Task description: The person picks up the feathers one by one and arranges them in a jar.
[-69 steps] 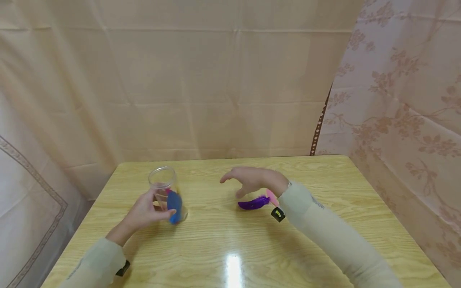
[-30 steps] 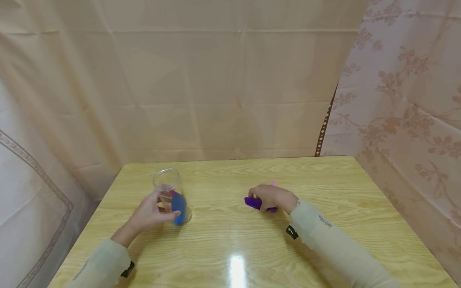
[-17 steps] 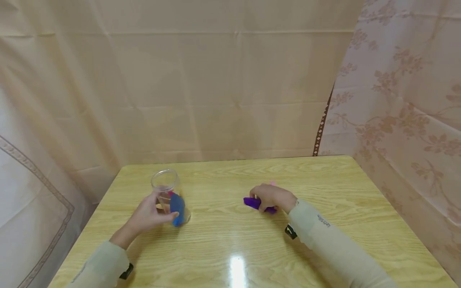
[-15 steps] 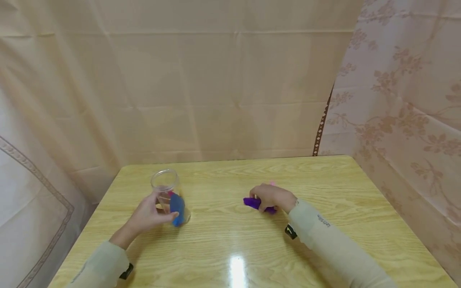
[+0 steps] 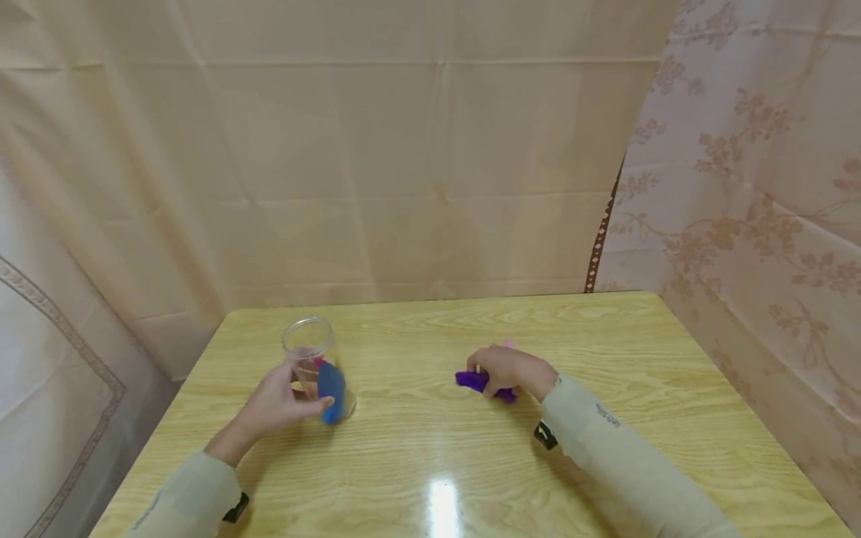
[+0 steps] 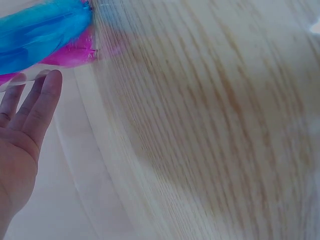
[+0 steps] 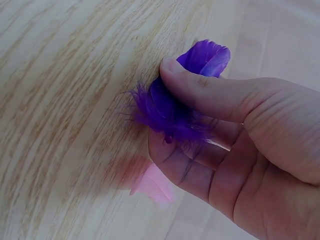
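A clear plastic cup (image 5: pixel 308 336) stands on the left part of the table, and my left hand (image 5: pixel 277 400) grips it around the side. Inside the cup are a blue feather (image 6: pixel 45 35) and a magenta feather (image 6: pixel 70 54), both seen through its wall in the left wrist view. My right hand (image 5: pixel 503 368) pinches a purple feather (image 7: pixel 165 102) between thumb and fingers, low over the table. Beyond those fingers a pale pink feather (image 7: pixel 154 184) lies on the wood, mostly hidden by the hand in the head view.
The wooden table (image 5: pixel 403 448) has a bright light reflection near its front. Beige cloth (image 5: pixel 430 172) hangs behind it, with a floral curtain (image 5: pixel 773 224) on the right and a white curtain (image 5: pixel 60 373) on the left.
My right hand has come down from above the table, fingers spread, and taken hold of the purple feather. The left hand stays around the cup.
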`<action>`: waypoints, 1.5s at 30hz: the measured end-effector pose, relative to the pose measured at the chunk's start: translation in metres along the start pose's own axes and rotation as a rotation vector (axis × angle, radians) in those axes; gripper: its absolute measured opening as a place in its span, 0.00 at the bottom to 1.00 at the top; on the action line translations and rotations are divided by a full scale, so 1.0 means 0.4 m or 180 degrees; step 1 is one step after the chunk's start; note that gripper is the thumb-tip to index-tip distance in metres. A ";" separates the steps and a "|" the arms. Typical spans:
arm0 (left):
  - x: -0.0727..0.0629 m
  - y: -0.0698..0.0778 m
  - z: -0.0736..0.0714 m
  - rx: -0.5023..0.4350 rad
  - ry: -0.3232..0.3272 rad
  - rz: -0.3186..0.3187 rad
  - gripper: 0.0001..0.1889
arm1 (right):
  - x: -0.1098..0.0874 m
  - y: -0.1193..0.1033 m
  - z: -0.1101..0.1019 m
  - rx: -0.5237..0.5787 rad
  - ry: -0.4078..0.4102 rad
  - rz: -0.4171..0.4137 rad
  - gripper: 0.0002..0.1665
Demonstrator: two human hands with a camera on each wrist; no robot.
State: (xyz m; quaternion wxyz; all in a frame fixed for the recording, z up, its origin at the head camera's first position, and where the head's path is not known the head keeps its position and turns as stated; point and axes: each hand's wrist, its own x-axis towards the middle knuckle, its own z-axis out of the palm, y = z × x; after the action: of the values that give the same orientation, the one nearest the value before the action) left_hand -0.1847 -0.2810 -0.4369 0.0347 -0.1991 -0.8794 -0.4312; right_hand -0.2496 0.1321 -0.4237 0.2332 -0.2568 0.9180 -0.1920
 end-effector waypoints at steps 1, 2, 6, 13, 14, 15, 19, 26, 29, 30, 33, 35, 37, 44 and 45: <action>0.000 0.000 0.000 -0.0009 0.0001 0.0005 0.39 | 0.000 0.001 0.000 0.0013 0.0000 -0.0010 0.16; 0.000 -0.001 0.000 -0.0021 -0.0001 0.0010 0.39 | -0.001 0.003 0.001 0.0043 0.0001 -0.0014 0.16; 0.000 -0.003 0.001 -0.0027 -0.0001 0.0054 0.39 | -0.003 0.014 0.002 0.0195 0.0014 -0.0022 0.16; 0.000 -0.009 0.003 -0.0045 0.0006 0.0058 0.40 | -0.004 0.038 0.004 0.0203 0.0083 -0.0293 0.15; 0.000 -0.010 0.004 -0.0040 0.0008 0.0073 0.40 | -0.005 0.040 0.004 0.0202 0.0082 -0.0335 0.15; 0.001 -0.011 0.004 -0.0045 0.0010 0.0085 0.39 | -0.006 0.041 0.003 0.0212 0.0085 -0.0375 0.15; 0.004 -0.012 0.007 -0.0052 0.0022 0.0111 0.39 | -0.008 0.047 0.003 0.0281 0.0078 -0.0435 0.14; 0.003 -0.014 0.008 -0.0091 0.0000 0.0103 0.40 | -0.009 0.049 0.002 0.0299 0.0092 -0.0545 0.15; 0.001 -0.006 0.008 -0.0119 0.0008 0.0110 0.39 | -0.004 0.045 -0.001 0.0325 0.0114 -0.0572 0.15; 0.001 -0.006 0.009 -0.0112 0.0010 0.0109 0.39 | -0.003 0.043 -0.003 0.0325 0.0137 -0.0578 0.16; 0.000 -0.004 0.008 -0.0074 0.0021 0.0074 0.39 | 0.003 0.035 -0.008 0.0272 0.0278 -0.0617 0.16; 0.001 -0.011 0.007 -0.0052 0.0013 0.0069 0.40 | 0.008 0.027 -0.013 0.0245 0.0398 -0.0636 0.15; 0.001 -0.010 0.007 -0.0021 0.0016 0.0066 0.40 | 0.012 0.019 -0.016 0.0264 0.0503 -0.0617 0.15; 0.000 -0.007 0.006 0.0019 0.0014 0.0011 0.39 | 0.025 -0.009 -0.026 0.0505 0.0701 -0.0670 0.11; 0.000 -0.007 0.006 0.0027 0.0017 0.0015 0.39 | 0.027 -0.013 -0.029 0.0530 0.0729 -0.0699 0.10</action>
State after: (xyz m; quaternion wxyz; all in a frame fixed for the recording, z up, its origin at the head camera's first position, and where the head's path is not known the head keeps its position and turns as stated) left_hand -0.1855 -0.2805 -0.4405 0.0390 -0.1998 -0.8806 -0.4279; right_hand -0.2617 0.1246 -0.4152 0.1252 -0.3118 0.8860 -0.3196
